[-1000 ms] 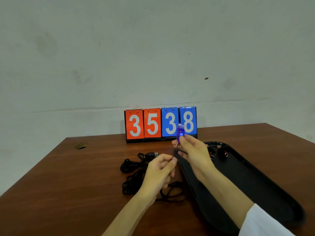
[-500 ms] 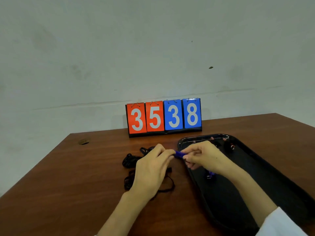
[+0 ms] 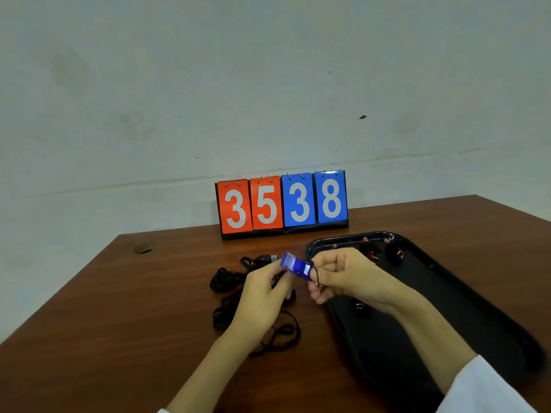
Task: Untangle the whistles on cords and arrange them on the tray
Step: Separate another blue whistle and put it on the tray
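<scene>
Blue whistle (image 3: 295, 266) pinched between left hand (image 3: 262, 296), right hand (image 3: 343, 275); fingers curled.

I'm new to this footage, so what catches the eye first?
A red-and-blue flip scoreboard reading 35 38 stands at the wooden table's far edge. Nearer, the left hand and right hand hold a translucent blue plastic whistle between them, tangled black cords to its left and a black oval tray to its right.
</scene>
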The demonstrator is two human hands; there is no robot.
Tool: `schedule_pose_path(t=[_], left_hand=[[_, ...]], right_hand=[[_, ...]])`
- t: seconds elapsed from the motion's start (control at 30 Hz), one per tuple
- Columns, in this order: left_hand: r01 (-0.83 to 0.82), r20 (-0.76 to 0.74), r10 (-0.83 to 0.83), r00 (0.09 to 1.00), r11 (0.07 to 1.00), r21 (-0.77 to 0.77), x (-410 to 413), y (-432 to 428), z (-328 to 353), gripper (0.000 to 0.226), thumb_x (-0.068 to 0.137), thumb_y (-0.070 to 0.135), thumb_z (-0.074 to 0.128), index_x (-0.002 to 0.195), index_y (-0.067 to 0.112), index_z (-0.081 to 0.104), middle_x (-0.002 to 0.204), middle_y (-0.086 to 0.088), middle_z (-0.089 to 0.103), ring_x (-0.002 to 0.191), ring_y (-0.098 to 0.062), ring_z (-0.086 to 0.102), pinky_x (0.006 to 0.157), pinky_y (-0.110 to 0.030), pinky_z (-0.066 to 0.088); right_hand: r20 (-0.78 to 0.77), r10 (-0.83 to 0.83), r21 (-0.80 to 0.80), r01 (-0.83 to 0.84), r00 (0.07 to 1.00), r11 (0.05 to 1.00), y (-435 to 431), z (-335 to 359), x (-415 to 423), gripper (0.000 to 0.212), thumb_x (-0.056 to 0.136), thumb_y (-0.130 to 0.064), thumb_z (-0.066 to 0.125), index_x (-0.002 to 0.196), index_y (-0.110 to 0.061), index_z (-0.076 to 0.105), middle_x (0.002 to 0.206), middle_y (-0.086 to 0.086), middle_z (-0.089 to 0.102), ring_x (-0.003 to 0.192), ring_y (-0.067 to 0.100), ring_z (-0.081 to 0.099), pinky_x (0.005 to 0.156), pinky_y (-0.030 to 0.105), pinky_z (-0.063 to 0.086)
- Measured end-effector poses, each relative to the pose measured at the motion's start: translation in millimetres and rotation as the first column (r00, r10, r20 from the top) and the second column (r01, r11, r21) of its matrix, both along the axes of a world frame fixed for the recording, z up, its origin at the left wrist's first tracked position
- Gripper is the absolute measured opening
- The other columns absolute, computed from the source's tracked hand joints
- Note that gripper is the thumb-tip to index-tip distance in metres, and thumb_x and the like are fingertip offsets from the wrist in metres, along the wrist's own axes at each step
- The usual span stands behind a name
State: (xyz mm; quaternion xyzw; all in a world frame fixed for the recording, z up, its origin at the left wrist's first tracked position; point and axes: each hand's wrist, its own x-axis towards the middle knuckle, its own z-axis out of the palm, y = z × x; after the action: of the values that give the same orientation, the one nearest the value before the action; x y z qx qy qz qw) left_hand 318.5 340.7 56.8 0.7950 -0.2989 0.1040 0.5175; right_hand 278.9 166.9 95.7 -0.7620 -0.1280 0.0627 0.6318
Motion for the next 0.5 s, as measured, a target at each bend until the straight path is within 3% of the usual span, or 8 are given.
schedule_pose_path(t=[0.13, 0.33, 0.5], left_hand=[[0.043, -0.104, -0.052, 0.993, 0.995, -0.093, -0.5, -7.0, -5.1, 0.02, 0.096, 0.019, 0.049, 0.085, 0.027, 0.063, 0.053, 0.006, 0.051, 0.052, -0.003, 0.046, 0.056, -0.018, 0.04], [0.079, -0.032, -0.076, 0.997, 0.994, 0.079, -5.4, -11.2, -13.6, 0.021, 0.098, 0.03, 0.044, 0.09, 0.02, 0.061, 0.055, 0.006, 0.052, 0.053, -0.003, 0.048, 0.056, -0.019, 0.039], [0.047, 0.021, -0.049, 0.999, 0.992, 0.116, -8.9, -11.2, -10.6, 0.02, 0.096, 0.035, 0.047, 0.094, 0.025, 0.063, 0.059, 0.014, 0.054, 0.057, 0.0, 0.051, 0.058, -0.019, 0.039]], right_hand=[[0.04, -0.185, 0.05, 0.183, 0.982, 0.982, 6.2, -7.9, 7.7, 0.008, 0.087, -0.005, 0.058, 0.091, -0.008, 0.065, 0.076, 0.006, 0.07, 0.07, 0.016, 0.068, 0.065, 0.025, 0.057], [0.061, -0.456, 0.148, 0.444, 0.888, 0.884, 10.4, -17.1, 15.3, 0.011, 0.086, -0.007, 0.06, 0.096, -0.006, 0.064, 0.076, 0.006, 0.07, 0.064, 0.01, 0.068, 0.058, 0.019, 0.055], [0.25, -0.604, -0.025, 0.628, 0.757, 0.777, 8.4, -22.0, 15.5, 0.011, 0.085, -0.012, 0.063, 0.096, -0.015, 0.063, 0.081, -0.001, 0.067, 0.071, 0.008, 0.067, 0.065, 0.021, 0.056]])
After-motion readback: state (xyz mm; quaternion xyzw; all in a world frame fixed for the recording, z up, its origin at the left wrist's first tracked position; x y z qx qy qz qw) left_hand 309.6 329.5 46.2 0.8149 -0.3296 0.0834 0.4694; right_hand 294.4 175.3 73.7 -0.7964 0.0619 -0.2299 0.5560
